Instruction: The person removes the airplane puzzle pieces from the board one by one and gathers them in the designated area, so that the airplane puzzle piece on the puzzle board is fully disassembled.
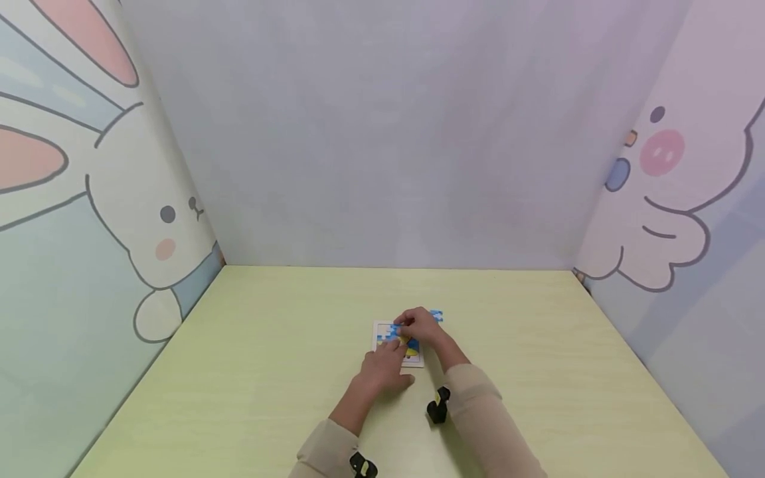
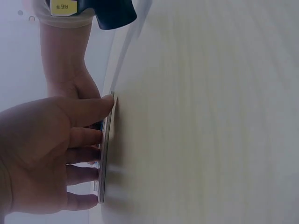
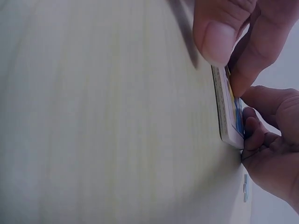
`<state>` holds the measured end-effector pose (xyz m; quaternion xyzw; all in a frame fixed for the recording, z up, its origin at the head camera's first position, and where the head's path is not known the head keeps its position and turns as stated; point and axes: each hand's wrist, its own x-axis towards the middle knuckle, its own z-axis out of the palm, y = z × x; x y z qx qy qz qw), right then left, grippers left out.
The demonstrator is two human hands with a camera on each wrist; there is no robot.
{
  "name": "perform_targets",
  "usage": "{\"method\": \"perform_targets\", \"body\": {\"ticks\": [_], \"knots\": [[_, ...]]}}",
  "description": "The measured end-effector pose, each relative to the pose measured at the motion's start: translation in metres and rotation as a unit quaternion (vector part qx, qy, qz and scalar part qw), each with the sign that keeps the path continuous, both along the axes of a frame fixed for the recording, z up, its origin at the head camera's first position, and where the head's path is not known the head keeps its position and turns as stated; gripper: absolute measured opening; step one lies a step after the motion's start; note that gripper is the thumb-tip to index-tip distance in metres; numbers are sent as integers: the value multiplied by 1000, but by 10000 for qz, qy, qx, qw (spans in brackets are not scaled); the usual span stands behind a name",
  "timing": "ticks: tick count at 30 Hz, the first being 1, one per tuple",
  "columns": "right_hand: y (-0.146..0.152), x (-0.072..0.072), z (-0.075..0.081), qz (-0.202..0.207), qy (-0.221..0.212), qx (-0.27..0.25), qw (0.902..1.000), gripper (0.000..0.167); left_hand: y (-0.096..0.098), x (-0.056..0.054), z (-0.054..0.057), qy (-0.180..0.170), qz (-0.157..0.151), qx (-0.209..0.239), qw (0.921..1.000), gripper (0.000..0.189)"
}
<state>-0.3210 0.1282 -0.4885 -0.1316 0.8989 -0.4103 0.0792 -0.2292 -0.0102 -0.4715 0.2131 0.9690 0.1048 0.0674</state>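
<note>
A small jigsaw puzzle with a white frame [image 1: 412, 364] lies on the table, its picture blue, white and yellow. Over its lower left side, my left hand [image 1: 384, 367] rests with fingers stretched onto the picture. Its thumb [image 2: 93, 112] reaches to the board's near edge in the left wrist view. My right hand [image 1: 420, 325] comes in over the upper right side, finger and thumb bent together in a pinch at a puzzle piece, which the fingertips mostly hide. In the right wrist view, the right hand [image 3: 280, 135] has its other fingers curled beside the frame.
A loose blue and white puzzle piece [image 1: 437, 315] lies just beyond the right hand. Pale wooden table [image 1: 269, 345] spreads around the board. A grey back wall [image 1: 382, 133] and printed side walls enclose it. Black wrist cameras [image 1: 438, 406] sit at both sleeves.
</note>
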Motion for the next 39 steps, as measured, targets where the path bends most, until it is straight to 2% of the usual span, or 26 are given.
{"method": "perform_targets", "body": {"ticks": [8, 17, 26, 32, 39], "knots": [[-3, -2, 6, 71, 20, 26, 10000, 17, -3, -3, 0, -85, 28, 43, 10000, 66], [-6, 1, 7, 128, -50, 79, 9999, 14, -5, 0, -1, -94, 33, -3, 10000, 65], [-7, 4, 10, -36, -182, -78, 9998, 11, -4, 1, -2, 16, -36, -6, 10000, 66], [-7, 2, 6, -150, -128, -4, 9998, 10, -3, 2, 2, 7, -24, 15, 10000, 67], [-6, -2, 0, -217, 34, 74, 9997, 26, -3, 1, 4, 35, -11, 31, 10000, 68]]}}
